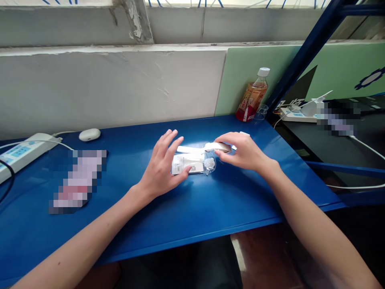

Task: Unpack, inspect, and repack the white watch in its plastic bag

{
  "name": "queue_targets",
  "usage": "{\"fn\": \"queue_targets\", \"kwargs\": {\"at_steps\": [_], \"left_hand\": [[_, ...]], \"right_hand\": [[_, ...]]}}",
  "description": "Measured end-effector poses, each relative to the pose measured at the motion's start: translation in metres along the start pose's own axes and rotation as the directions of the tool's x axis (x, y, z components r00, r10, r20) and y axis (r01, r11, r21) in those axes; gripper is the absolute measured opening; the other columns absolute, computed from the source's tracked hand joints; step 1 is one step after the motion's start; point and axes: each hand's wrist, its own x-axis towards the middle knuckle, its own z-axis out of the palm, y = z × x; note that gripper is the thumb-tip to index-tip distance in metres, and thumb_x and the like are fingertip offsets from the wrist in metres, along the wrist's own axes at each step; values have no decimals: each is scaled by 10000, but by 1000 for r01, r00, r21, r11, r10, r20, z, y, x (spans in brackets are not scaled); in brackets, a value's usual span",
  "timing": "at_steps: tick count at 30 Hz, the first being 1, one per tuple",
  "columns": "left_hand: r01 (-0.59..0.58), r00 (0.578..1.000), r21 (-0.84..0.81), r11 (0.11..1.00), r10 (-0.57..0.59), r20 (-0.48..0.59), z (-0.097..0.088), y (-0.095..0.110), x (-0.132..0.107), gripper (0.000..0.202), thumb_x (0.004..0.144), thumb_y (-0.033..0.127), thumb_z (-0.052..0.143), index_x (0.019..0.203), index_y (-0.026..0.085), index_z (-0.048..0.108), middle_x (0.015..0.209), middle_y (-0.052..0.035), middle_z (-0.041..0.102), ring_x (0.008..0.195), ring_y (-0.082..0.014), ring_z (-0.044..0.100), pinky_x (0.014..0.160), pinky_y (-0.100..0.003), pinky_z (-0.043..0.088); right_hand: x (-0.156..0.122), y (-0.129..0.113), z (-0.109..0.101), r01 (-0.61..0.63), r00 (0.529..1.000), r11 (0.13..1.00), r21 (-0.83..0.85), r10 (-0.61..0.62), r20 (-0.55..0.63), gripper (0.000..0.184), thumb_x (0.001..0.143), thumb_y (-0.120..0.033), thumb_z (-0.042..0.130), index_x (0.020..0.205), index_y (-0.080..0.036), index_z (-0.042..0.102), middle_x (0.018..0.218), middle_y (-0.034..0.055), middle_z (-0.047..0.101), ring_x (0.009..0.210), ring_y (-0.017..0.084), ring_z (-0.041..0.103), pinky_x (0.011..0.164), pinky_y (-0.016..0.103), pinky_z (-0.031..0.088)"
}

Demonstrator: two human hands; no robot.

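My right hand (240,149) grips a small, rounded white object (217,147) between thumb and fingers, just above the table. Its darker underside shows, but its exact kind is unclear. My left hand (164,164) is open, fingers spread, with its thumb over a clear plastic packet (197,167) that carries a white printed label. At the packet's right end is a clear, crinkled plastic piece (209,163). A white strip (190,149) lies just behind the packet, beside a bright patch of light on the blue table (192,208).
A bottle of reddish drink (252,96) stands at the back right, near a blue metal post (300,60). To the left are a white earbud case (89,135), a power strip (24,152) with cables and a blurred-out phone-like object (80,180). A wall closes off the back.
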Motion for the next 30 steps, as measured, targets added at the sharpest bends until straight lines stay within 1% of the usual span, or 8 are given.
{"fn": "queue_targets", "kwargs": {"at_steps": [7,10,13,15,18,22,27,30], "left_hand": [[-191,966,-30,981,193,171,-4,14,17,362,980,357,533,1296,184,564,1293,-89,661,1364,-306,494,1198,-535,277],[-103,974,-183,978,136,182,6,16,20,282,1033,296,430,1197,169,622,1182,-93,708,1111,-258,669,1062,-470,455],[74,982,-415,907,5,187,12,26,20,294,1043,310,412,1068,179,674,917,-60,733,817,-208,709,802,-368,572],[169,977,-623,764,-46,208,13,35,20,290,1033,341,450,1010,181,690,934,-60,737,823,-196,717,800,-347,582],[423,906,-850,315,-172,388,13,45,21,351,1016,458,484,1037,150,651,917,-92,746,837,-229,745,725,-347,620],[564,788,-812,-151,-196,584,12,44,24,340,1000,449,540,1071,131,635,893,-110,752,788,-238,754,667,-352,633],[599,713,-679,-425,-102,693,12,39,23,339,1069,277,373,1091,83,650,958,-158,763,880,-256,762,825,-416,613],[615,670,-638,-463,-120,733,13,42,21,370,1069,252,363,1040,54,673,971,-180,762,899,-265,761,831,-402,610]], "right_hand": [[3,-27,14,132,989,980,147,-121,-82,251,954,-351,546,1014,-161,698,974,111,754,897,243,679,805,364,505],[6,-29,18,71,987,946,317,-21,-160,284,950,-433,571,897,-196,716,841,61,756,763,197,682,720,323,511],[15,-30,19,-32,970,814,581,165,-178,366,899,-521,626,769,-188,706,607,-1,669,512,128,582,518,264,446],[26,-32,20,-62,963,719,692,224,-147,430,851,-575,662,702,-173,693,566,-12,630,473,106,534,469,246,403],[48,-37,22,-179,975,601,779,217,57,466,856,-599,644,690,-167,700,549,-15,617,499,106,542,511,241,431],[76,-41,38,-318,944,453,833,231,235,480,906,-579,596,714,-164,742,573,-4,630,564,113,569,614,237,483],[86,-41,61,-501,850,-151,852,100,518,614,1051,-494,251,945,-145,745,1019,93,762,947,184,704,870,303,545],[79,-39,61,-545,817,-339,767,-11,576,694,1050,-444,106,1078,-85,700,1062,144,762,981,214,717,932,355,537]]}}
